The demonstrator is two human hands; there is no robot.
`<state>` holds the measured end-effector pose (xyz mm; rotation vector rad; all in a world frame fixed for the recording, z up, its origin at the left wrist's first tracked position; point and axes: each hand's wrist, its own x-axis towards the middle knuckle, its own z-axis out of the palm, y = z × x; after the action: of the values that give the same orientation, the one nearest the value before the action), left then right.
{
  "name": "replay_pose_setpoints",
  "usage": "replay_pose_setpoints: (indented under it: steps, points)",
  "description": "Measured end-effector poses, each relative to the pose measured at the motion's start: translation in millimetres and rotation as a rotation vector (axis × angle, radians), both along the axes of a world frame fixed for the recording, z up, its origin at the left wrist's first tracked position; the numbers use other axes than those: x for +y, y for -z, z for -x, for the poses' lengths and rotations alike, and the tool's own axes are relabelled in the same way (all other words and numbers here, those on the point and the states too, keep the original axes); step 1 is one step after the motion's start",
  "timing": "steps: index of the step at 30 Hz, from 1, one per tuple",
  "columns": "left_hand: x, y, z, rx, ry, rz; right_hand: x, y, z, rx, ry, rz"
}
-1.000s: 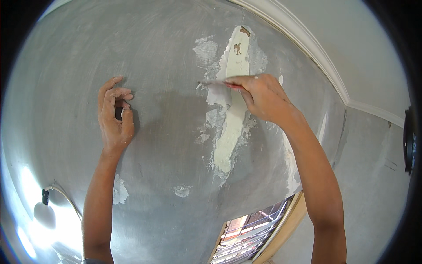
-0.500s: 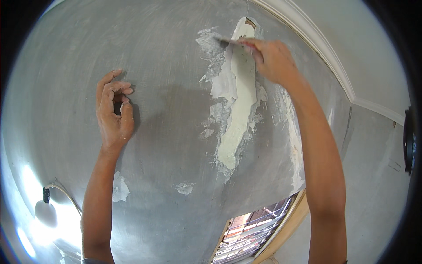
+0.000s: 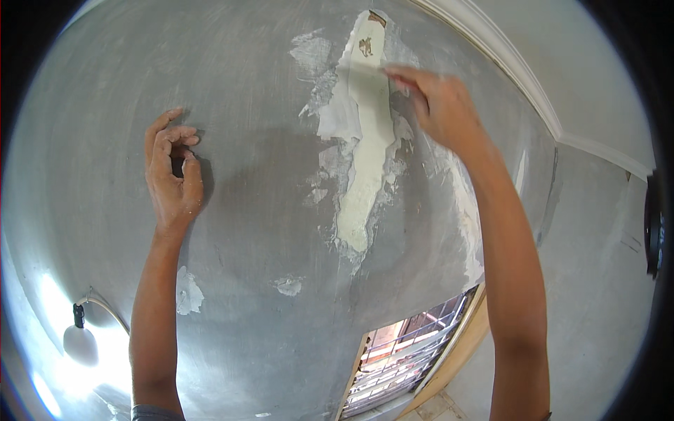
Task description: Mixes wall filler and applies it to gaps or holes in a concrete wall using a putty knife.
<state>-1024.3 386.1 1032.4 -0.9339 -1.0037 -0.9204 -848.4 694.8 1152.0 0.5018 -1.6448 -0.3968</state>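
A long pale strip of plaster runs down the grey wall, with a ragged white edge and a brown hole near its top. My right hand is closed just right of the strip's upper part. It grips a thin putty knife, which is blurred, with its blade hard to make out against the plaster. Well to the left, my left hand is close to the wall or resting on it. Its dusty fingers are bent and apart, with nothing visible in them.
A bulb hangs from a cable at lower left, glaring on the wall. At the bottom, a barred window has a wooden frame. White moulding edges the ceiling at upper right. A dark round object stands at the right rim.
My right hand has drawn the putty knife rightward, off the rough white patch and across the strip. The wall has shifted slightly up and left in view. My left hand keeps its pose.
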Motion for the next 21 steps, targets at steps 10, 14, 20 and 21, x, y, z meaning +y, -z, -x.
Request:
replay_pose_setpoints:
  steps: [10,14,20,21]
  points:
    - [-2.2,2.0,7.0,0.007,-0.056,-0.035,-0.8,61.8,20.2,-0.047,0.174,-0.07]
    - [-0.6,1.3,6.3,0.013,-0.043,-0.03,-5.6,141.8,17.9,-0.066,0.079,-0.077]
    - [2.4,3.3,6.8,-0.005,-0.026,-0.036,-19.1,252.2,7.8,-0.207,0.155,0.032]
    - [-0.8,4.1,7.3,-0.01,-0.038,-0.034,-23.9,261.7,4.1,-0.286,0.141,0.06]
